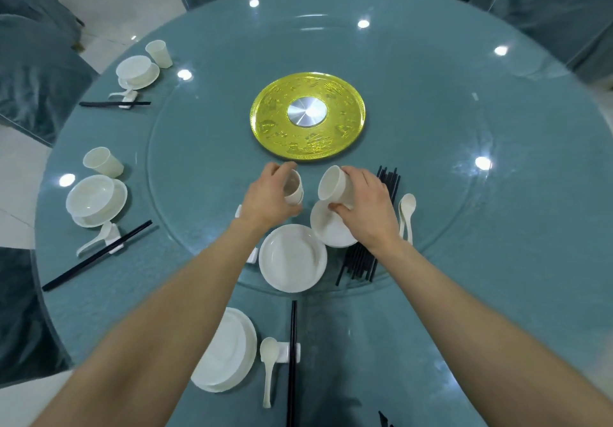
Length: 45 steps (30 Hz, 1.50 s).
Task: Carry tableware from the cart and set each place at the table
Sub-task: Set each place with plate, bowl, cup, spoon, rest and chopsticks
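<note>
1. Left hand [270,194]: fingers and thumb curled round a short stack of cups [294,188], white, mouth upward, over the glass turntable [205,148]. Whether the stack rests on the glass cannot be told.
2. Right hand [368,209]: holds a single cup [335,183] by its lower wall, thumb near the base. This cup is tilted, its mouth turned toward the left hand, and stands just beside the stack, apart from it.
3. Small bowl [326,232]: white, on the turntable directly beneath the right hand, which partly covers it.
4. Deep plates [292,257]: a white pile just beside the small bowl, on the near edge of the turntable, between the two forearms.
5. Loose chopsticks [389,181]: a black bundle lying on the turntable, passing under the right hand and the small bowl. Spare spoons [407,207] lie just to its right.
6. Near place: a plate with bowl [225,350], a spoon [268,357] and a pair of chopsticks [292,333] across a white rest [287,351], all on the blue cloth of the table [497,294].
7. Left places: a set cup [102,161] beside a bowl on its plate [94,199]; farther round, a second set cup [159,53].
8. Gold disc [307,116]: at the turntable's centre, well apart from both hands.
</note>
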Motion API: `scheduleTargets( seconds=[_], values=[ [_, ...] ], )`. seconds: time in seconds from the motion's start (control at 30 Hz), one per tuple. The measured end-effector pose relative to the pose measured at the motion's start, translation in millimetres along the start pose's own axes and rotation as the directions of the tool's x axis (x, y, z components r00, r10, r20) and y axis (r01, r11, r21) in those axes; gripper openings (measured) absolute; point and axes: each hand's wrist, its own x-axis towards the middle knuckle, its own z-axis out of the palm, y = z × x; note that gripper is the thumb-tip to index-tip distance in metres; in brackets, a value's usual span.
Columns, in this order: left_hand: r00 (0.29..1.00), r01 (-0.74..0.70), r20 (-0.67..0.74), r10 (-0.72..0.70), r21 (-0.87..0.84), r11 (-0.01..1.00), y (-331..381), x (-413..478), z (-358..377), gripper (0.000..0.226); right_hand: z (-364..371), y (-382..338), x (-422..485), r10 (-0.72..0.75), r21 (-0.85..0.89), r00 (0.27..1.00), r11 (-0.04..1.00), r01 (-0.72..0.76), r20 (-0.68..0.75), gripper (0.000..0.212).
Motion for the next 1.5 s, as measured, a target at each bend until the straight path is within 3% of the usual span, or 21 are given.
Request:
scheduleTargets(
  seconds=[0.13, 0.23, 0.33, 0.53, 0.73, 0.87, 1.13, 1.33, 1.5],
  values=[
    [1.0, -0.003, 0.023, 0.002, 0.052, 0.999, -1.7, -1.3, 8.5, 0.097, -1.8, 0.9, -3.9, 0.003, 0.008, 1.0, 1.0, -0.003, 0.004, 0.072],
    [0.999, -0.007, 0.052, 0.004, 0.065, 0.998, 0.6, -5.2, 2.6, 0.111, -2.7, -1.8, -7.8, -0.002, 0.014, 1.0, 1.0, 0.002, 0.011, 0.072],
    [0.999, -0.012, 0.041, 0.011, 0.005, 1.0, 2.5, -12.4, -11.2, 0.118, -4.4, -8.0, -12.6, -0.016, 0.037, 1.0, 0.999, 0.015, 0.019, 0.072],
    [0.995, -0.073, -0.079, 0.054, -0.26, 0.963, 10.1, -49.3, -52.9, 0.094, -4.9, -33.5, -21.4, -0.084, 0.076, 0.996, 0.994, 0.082, 0.026, 0.07],
    [0.999, 0.007, 0.039, 0.012, -0.449, 0.894, 1.8, -97.5, -74.2, 0.066, 14.1, -83.1, -39.0, -0.197, 0.128, 0.978, 0.974, 0.187, 0.074, 0.068],
    [0.996, 0.075, -0.013, -0.089, -0.428, 0.901, -24.9, -128.1, -83.3, 0.055, 32.3, -109.8, -54.3, -0.274, 0.163, 0.951, 0.954, 0.251, 0.144, 0.068],
    [0.954, 0.243, -0.105, -0.28, -0.273, 0.931, -90.8, -193.7, -95.2, 0.059, 63.4, -130.1, -86.0, -0.283, 0.167, 0.906, 0.956, 0.241, 0.315, 0.064],
    [0.902, 0.426, -0.055, -0.428, -0.048, 0.904, -142.9, -219.2, -75.3, 0.074, 68.6, -132.4, -94.1, -0.282, 0.141, 0.9, 0.958, 0.248, 0.333, 0.053],
    [0.889, 0.453, 0.049, -0.455, 0.057, 0.89, -165.9, -224.1, -56.2, 0.079, 70.2, -132.2, -95.3, -0.259, 0.122, 0.9, 0.966, 0.23, 0.351, 0.052]
  ],
)
